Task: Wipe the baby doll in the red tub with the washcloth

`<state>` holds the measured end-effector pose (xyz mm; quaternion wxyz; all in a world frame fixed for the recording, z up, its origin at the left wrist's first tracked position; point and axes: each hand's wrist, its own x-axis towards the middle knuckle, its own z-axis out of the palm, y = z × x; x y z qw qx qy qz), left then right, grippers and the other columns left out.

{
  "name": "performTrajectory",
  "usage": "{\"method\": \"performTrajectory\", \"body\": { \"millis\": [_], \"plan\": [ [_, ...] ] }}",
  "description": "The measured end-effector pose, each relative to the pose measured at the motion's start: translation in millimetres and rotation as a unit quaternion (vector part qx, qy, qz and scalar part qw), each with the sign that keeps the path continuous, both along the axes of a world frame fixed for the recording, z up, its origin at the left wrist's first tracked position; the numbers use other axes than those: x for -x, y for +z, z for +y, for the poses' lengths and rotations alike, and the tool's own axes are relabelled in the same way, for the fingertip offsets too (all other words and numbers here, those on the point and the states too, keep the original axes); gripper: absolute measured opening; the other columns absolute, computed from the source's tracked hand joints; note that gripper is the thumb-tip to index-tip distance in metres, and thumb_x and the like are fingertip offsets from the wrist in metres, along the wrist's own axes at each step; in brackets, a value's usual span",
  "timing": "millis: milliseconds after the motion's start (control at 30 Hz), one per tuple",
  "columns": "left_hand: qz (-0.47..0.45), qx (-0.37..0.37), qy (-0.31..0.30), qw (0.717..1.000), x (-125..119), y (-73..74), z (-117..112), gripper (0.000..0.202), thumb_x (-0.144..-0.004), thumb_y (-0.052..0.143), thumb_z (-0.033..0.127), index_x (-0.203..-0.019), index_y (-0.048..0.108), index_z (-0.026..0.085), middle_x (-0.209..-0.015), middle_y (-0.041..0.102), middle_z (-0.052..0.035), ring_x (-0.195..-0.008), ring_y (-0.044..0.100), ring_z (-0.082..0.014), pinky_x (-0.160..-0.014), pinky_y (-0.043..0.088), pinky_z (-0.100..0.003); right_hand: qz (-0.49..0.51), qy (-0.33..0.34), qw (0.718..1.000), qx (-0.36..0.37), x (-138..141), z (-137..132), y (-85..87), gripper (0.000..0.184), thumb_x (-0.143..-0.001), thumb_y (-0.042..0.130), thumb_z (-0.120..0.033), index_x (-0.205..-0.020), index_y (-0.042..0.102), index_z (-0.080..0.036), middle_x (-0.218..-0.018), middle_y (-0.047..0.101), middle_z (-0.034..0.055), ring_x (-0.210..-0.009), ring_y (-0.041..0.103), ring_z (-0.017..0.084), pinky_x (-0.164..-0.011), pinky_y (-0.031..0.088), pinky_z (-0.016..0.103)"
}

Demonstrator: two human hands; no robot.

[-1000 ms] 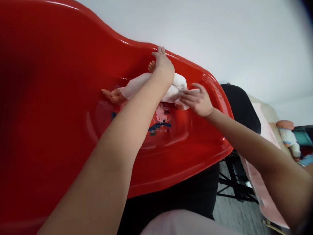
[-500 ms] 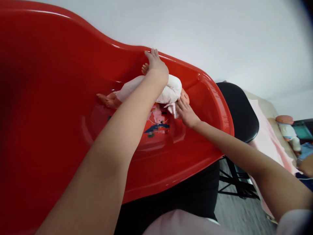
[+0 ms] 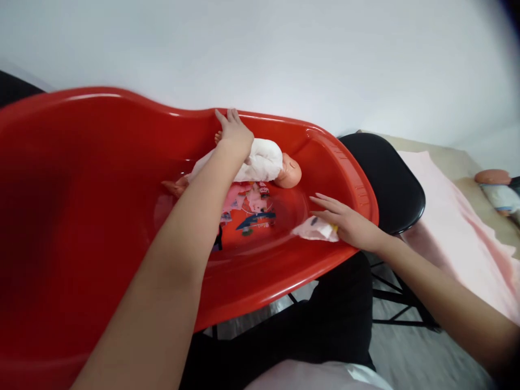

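A baby doll (image 3: 260, 162) in white clothes lies along the far side of a red tub (image 3: 252, 295), its bald head to the right and bare feet to the left. My left hand (image 3: 235, 132) reaches across the doll with fingers spread against the tub's far rim; the forearm hides part of the legs. To the right of the doll's head, apart from it, is my right hand (image 3: 345, 219). Its fingers are stretched out, and a small white cloth (image 3: 314, 228) with coloured print hangs from its thumb side inside the tub. The exact grip is hidden.
A printed cartoon picture (image 3: 254, 208) marks the tub's floor. To the right stand a black chair (image 3: 384, 181) and a surface with a pink sheet (image 3: 442, 216), where another doll (image 3: 498, 189) lies. A white wall (image 3: 284, 54) rises behind the tub.
My right hand has moved from beside the doll's head towards the tub's near right side, taking the cloth along. My left hand stays at the far rim. The view has shifted.
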<state>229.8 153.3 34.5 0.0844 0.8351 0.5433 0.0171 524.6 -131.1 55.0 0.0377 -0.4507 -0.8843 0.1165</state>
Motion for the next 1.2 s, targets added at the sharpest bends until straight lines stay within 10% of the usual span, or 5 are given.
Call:
{"method": "performTrajectory", "body": {
  "millis": [367, 733, 1200],
  "plan": [
    [0.081, 0.001, -0.008, 0.997, 4, 3.8, -4, 0.090, -0.088, 0.085, 0.072, -0.154, 0.073, 0.012, -0.186, 0.023, -0.0292, -0.170, 0.011, -0.0627, -0.122, 0.004, -0.095, 0.106, -0.202, 0.960, -0.160, -50, -175, -21.5, 0.072, -0.108, 0.049, -0.020, -0.174, 0.047, -0.049, -0.169, 0.060, 0.0068, -0.152, 0.064, 0.036, -0.121, 0.060, 0.064],
    [0.130, -0.108, -0.020, 0.985, 13, 3.2, -85, 0.058, -0.105, 0.070, 0.041, -0.155, 0.067, 0.011, -0.170, 0.052, -0.0292, -0.166, 0.034, -0.0463, -0.132, -0.004, -0.080, 0.115, -0.179, 0.962, -0.173, -58, -175, -41.4, 0.074, -0.106, 0.047, -0.013, -0.176, 0.046, -0.039, -0.166, 0.063, 0.0100, -0.155, 0.062, 0.032, -0.130, 0.049, 0.067],
    [0.150, -0.038, 0.010, 0.988, 28, -39.4, -160, 0.047, -0.109, 0.037, 0.019, -0.145, 0.063, 0.004, -0.145, 0.066, -0.0339, -0.133, 0.062, -0.0475, -0.113, 0.039, -0.065, 0.210, -0.199, 0.945, -0.153, -57, -190, -66.4, 0.057, -0.111, 0.050, -0.027, -0.165, 0.060, -0.039, -0.165, 0.064, 0.0086, -0.154, 0.063, 0.034, -0.130, 0.051, 0.065]
  ]
}}
